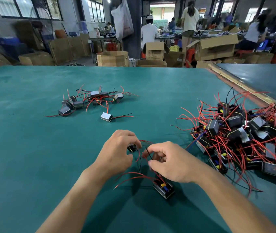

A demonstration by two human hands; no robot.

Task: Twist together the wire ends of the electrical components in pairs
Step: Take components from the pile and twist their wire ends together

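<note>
Black wire (149, 154) in curled right hand (171, 163)

Left hand (118, 152) curls fingers round small black component (131, 147), over green table (32, 148). Right hand (171, 163), close beside it, pinches thin black wire (149, 154) between thumb and fingers; wire stands up in gap between both hands. Second component (163, 189) lies on table under right hand, nearer to person; red wires (130, 174) curve from it toward left wrist. Large tangled pile (245, 137) of components lies right of right hand. Smaller group (90, 100) lies well beyond left hand, single component (107, 116) between group and hands.
</note>
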